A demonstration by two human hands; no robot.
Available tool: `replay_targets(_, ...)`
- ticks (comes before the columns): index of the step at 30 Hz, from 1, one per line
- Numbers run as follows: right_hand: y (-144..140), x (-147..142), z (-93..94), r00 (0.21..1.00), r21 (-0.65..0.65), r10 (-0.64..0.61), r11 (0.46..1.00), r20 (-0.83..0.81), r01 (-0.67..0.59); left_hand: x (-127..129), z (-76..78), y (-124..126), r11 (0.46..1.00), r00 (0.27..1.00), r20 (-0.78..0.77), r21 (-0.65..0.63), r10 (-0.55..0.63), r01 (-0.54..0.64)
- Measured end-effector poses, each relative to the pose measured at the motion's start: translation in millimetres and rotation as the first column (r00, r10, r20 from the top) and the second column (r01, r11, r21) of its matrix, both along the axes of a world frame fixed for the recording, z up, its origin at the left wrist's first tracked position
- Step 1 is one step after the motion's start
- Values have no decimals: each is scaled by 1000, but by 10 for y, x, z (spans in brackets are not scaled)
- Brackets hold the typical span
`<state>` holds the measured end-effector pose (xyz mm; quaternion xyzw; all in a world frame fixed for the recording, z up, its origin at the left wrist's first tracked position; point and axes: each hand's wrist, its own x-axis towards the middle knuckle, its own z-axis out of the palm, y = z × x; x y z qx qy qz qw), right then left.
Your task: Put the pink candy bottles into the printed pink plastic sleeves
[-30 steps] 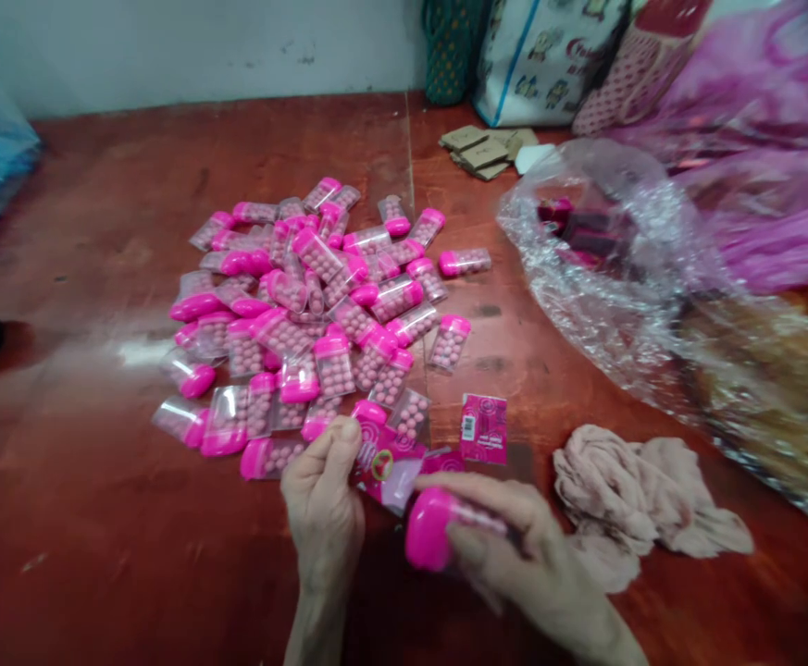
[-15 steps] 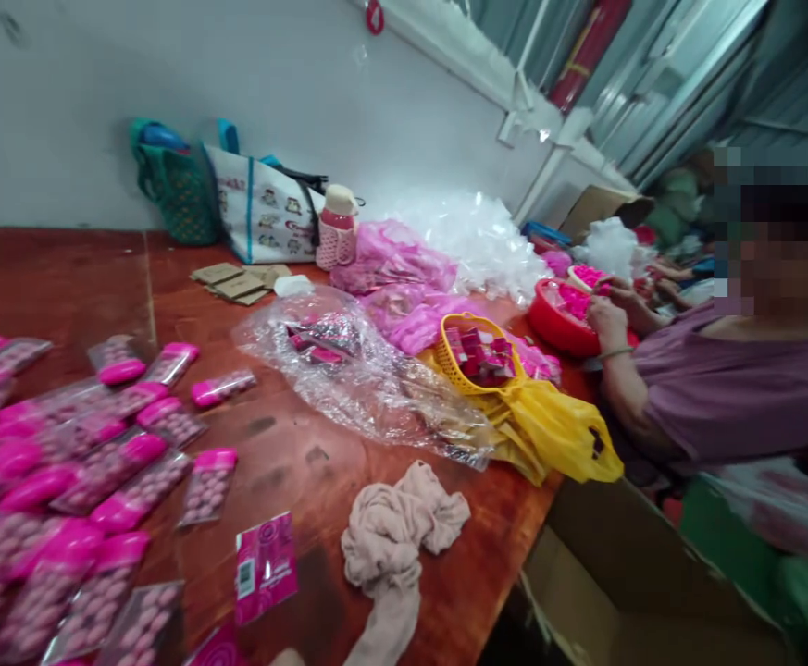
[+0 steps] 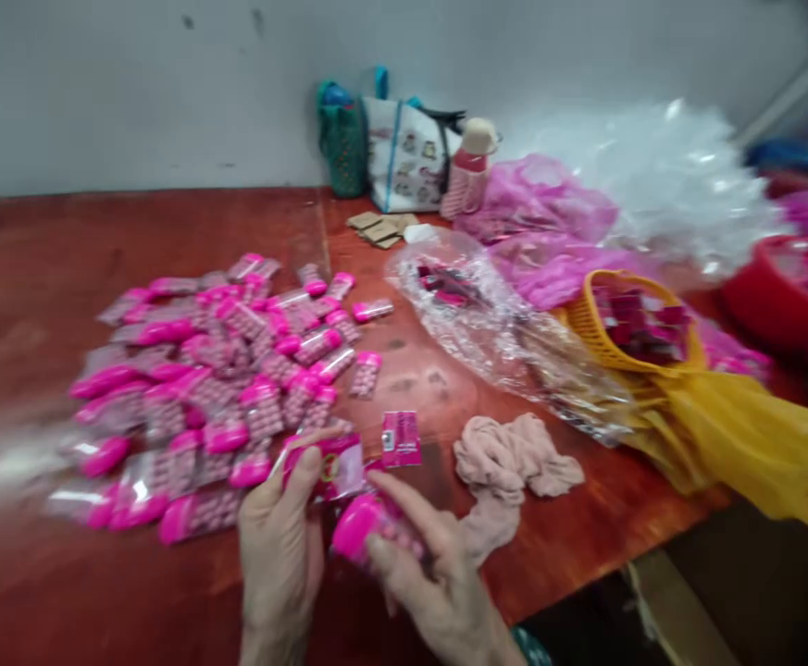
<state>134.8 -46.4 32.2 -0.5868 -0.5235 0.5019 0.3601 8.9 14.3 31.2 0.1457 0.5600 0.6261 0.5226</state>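
My right hand (image 3: 431, 573) grips a clear candy case with a bright pink cap (image 3: 356, 529), low in the middle of the view. Beside it, my left hand (image 3: 282, 546) pinches a pink printed packet (image 3: 338, 465) by its edge. Just beyond both hands lies a big heap of the same pink-capped candy cases (image 3: 223, 379) on the red-brown table (image 3: 43, 259). A single pink packet (image 3: 401, 437) lies flat right of the heap, close to my fingers.
A crumpled beige cloth (image 3: 515, 458) lies right of my hands. Behind it are a clear plastic bag (image 3: 493, 324), a yellow basket (image 3: 636, 324) on a yellow bag, pink and clear plastic bags, a red tub (image 3: 785, 296), and tote bags (image 3: 404, 153) against the wall. The table's edge runs along the lower right.
The view swung right toward a co-worker and has come back to the heap. My hands, out of sight half a second ago, still hold the case and the packet.
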Motion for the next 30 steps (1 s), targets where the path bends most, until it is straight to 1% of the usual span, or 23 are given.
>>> replay_targets(3,74,-48,-36,998,-5,42,999,-57,-42,-47,-49,44,998,990,131,-48,46,-40)
replay_targets(7,88,-128,-68,999,39,50,998,-23,-49,-74,-60,26,995,981,187,-93,56,-39)
replay_targets(10,96,-152,-105,998,43,51,998,24,-52,-102,-83,5,994,985,166,-107,37,-20)
replay_targets(14,121,-147,-146,996,49,72,996,51,-75,-104,-144,3,996,996,90,-86,15,-7)
replay_targets(17,139,-149,-151,996,46,83,995,20,-84,-77,-156,8,995,998,66,-100,-23,30)
replay_targets(22,143,-169,-138,999,33,-22,999,-32,24,-15,-108,11,982,987,142,-165,-73,97)
replay_targets(24,145,-172,-149,998,22,-44,999,-48,45,10,-99,10,978,982,171,-172,-85,115)
replay_targets(27,154,-171,-185,988,-29,-26,999,-152,22,40,-98,11,976,973,205,-162,-107,142)
replay_targets(29,157,-169,-215,970,-58,-11,998,-243,-3,55,-99,12,976,972,208,-162,-111,147)
replay_targets(30,155,-167,-230,966,-64,-9,998,-259,-8,60,-100,12,976,973,202,-165,-110,145)
